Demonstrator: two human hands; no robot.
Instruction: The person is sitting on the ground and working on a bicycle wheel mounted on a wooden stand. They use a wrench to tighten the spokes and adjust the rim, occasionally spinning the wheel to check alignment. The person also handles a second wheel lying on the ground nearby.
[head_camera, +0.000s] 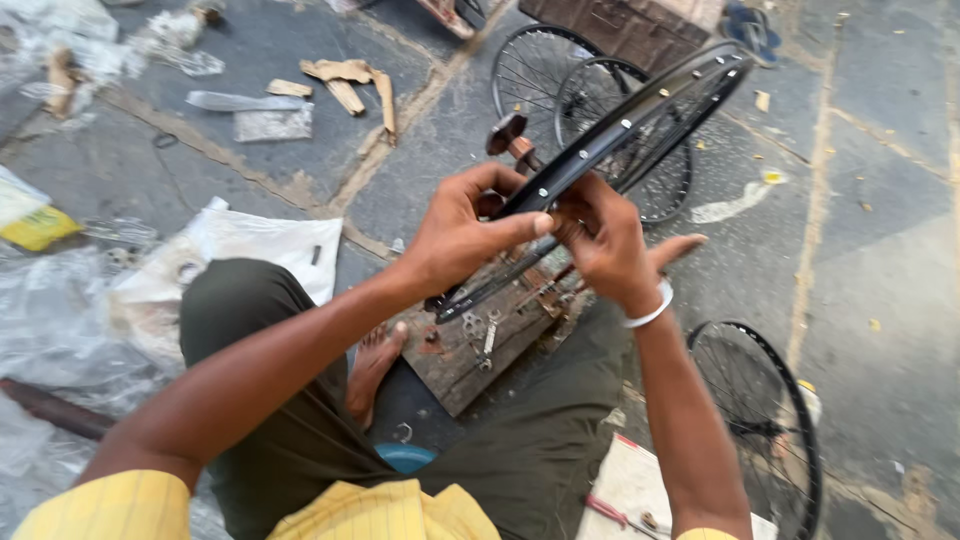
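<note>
Grey stone floor (880, 200), cracked along sandy seams, spreads under everything, littered with scraps. On it, at the left, lies crumpled clear plastic sheeting (60, 330) with a white bag (260, 245) on top, just beside the person's knee in dark green trousers (300, 440). Beyond the hands, two spoked wheels (560, 75) stand overlapping near a brown wooden crate (620, 25). A third spoked wheel (770, 420) lies on the floor at the right, just beside the right forearm.

The black bicycle rim (640, 120) is held up in the air, tilted, running from the hands at centre up toward the top right; small holes dot its inner face. The left hand (455, 235) is closed on the rim's lower edge, thumb pressed along the black metal. The right hand (605, 240) grips the same stretch from the other side, fingers pinched narrowly at the rim; whether they also hold a small part there I cannot tell. A white band (655, 308) circles the right wrist.

Below the hands sits a worn wooden board (470, 360) carrying small metal spanners (487, 335), with a bare foot (372, 365) touching its left edge. Pieces of torn cardboard (350, 80) lie farther off, at the top.
</note>
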